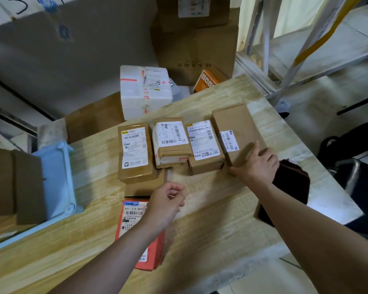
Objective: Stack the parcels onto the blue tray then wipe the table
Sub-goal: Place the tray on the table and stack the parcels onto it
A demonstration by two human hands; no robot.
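Gripping hand: our right hand (pixel 256 166) clasps the near end of the plain brown parcel (pixel 236 132), with the thumb at its near left corner and the fingers wrapped over its right edge.
Idle hand: our left hand (pixel 168 200) hovers to the right of the blue tray (pixel 57 177), fingers loosely curled and pinching nothing we can see.
Blue tray: it sits at the left edge of the table (pixel 200 219). We see its far rim and right rim, while brown cartons (pixel 28 187) cover its left part.
Parcel row: 4 parcels lie side by side on the table, right of the blue tray. Counting away from the tray, we see the long-label parcel (pixel 134 151), the taped parcel (pixel 171 143), the 8-marked parcel (pixel 204 145), then the plain brown parcel, farthest from the tray.
Red parcel: the red parcel (pixel 136 230) lies flat to the right of the blue tray, nearer to us than the row and partly under our left forearm.
Flat parcel: 1 flat brown parcel (pixel 145 187) shows between the red parcel and the long-label parcel. We cannot tell whether it reaches under either.
Cloth: a dark red cloth (pixel 291 183) lies on the table on the side farthest from the blue tray, just beside our right wrist.
Background: a white foam box (pixel 145 90) stands behind the row, farther back than the blue tray, with large cardboard boxes (pixel 196 45) behind it.
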